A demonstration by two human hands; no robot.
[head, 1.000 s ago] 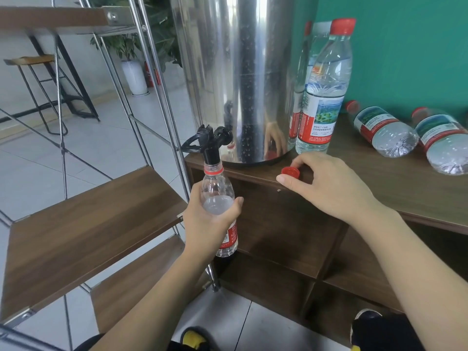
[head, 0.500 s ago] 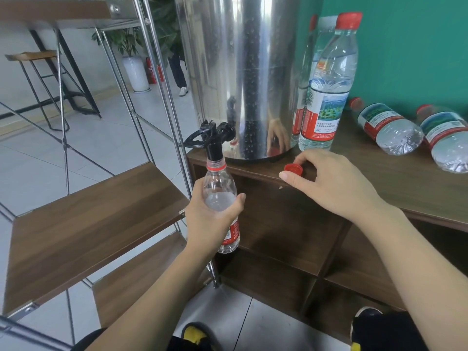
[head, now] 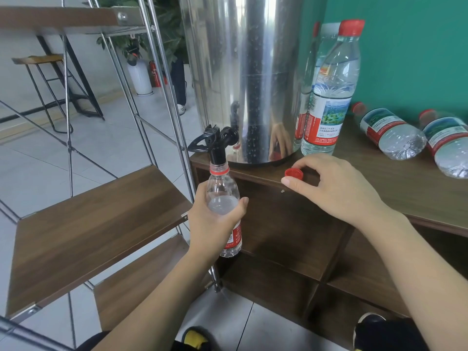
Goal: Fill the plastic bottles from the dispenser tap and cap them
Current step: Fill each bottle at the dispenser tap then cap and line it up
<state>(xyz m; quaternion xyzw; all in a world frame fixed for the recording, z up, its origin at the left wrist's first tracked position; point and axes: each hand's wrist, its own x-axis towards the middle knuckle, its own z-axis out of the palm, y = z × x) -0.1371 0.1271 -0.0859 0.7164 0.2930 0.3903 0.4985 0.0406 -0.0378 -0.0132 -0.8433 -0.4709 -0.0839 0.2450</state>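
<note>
My left hand [head: 214,224] grips a small clear plastic bottle [head: 222,191] with a red neck ring, held upright with its mouth under the black tap [head: 217,144] of the steel dispenser [head: 243,72]. Water stands at about the bottle's shoulder. My right hand [head: 331,184] rests on the wooden counter [head: 405,178] and pinches a red cap [head: 293,173] near the counter's front edge. A capped full bottle [head: 329,97] stands upright beside the dispenser, with another partly hidden behind it. Two capped bottles [head: 390,131] [head: 448,145] lie on their sides at the right.
A metal-framed rack with brown wooden shelves [head: 88,224] stands at the left, its post close to the tap. Open cubbies sit below the counter. A green wall backs the counter. A stool [head: 45,84] and a potted plant stand far left on the tiled floor.
The water level in the held bottle has risen slightly. Both hands stay where they were; the view has shifted a little.
</note>
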